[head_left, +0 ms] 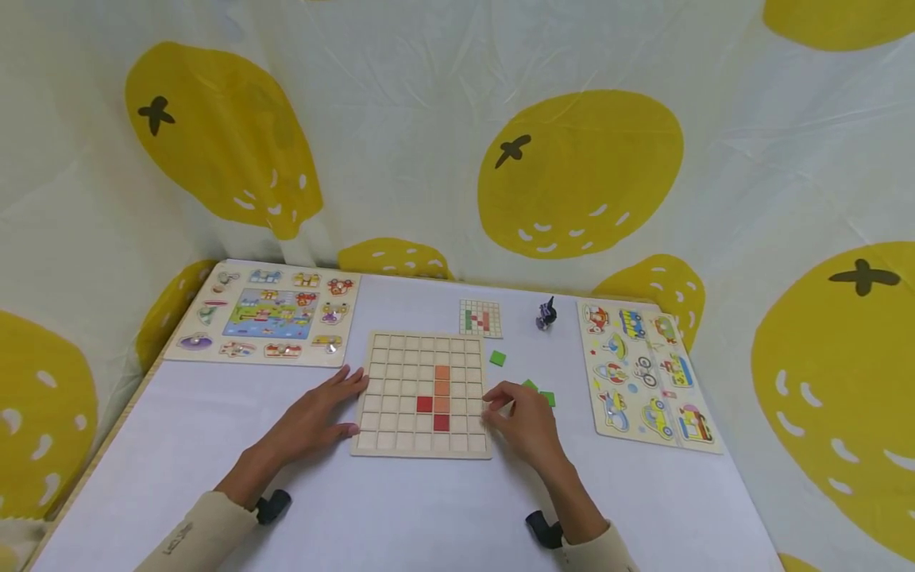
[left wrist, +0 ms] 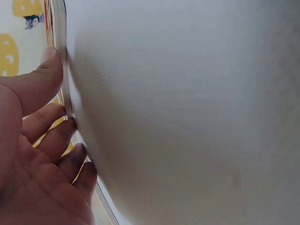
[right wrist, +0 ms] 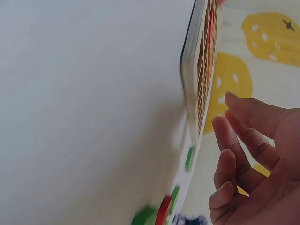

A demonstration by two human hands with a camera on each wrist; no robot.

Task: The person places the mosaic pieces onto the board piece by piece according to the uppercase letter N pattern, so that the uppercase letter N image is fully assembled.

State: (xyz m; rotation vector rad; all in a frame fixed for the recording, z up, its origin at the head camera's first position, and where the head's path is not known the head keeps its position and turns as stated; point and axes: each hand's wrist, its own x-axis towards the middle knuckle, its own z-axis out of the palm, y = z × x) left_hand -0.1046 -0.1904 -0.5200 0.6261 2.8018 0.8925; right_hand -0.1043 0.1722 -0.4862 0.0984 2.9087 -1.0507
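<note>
A wooden grid board (head_left: pixel 396 445) lies in the middle of the white table. Three orange tiles (head_left: pixel 442 388) stand in one column on it, with a red tile (head_left: pixel 441 423) below them and another red tile (head_left: pixel 425 404) to the left. My left hand (head_left: pixel 314 417) touches the board's left edge, thumb apart from the fingers. Above the right edge is my right hand (head_left: pixel 525 421), its fingers loosely bent; the right wrist view shows nothing between the thumb and fingertips. Green tiles (head_left: pixel 497 358) lie right of the board, one partly behind the right hand.
A small card with a coloured grid pattern (head_left: pixel 480 318) lies behind the board, beside a dark figurine (head_left: pixel 546 314). Picture puzzle boards stand at both sides: one on the left (head_left: pixel 186 326), one on the right (head_left: pixel 629 441). A lemon-print curtain (head_left: pixel 400 159) hangs behind the table.
</note>
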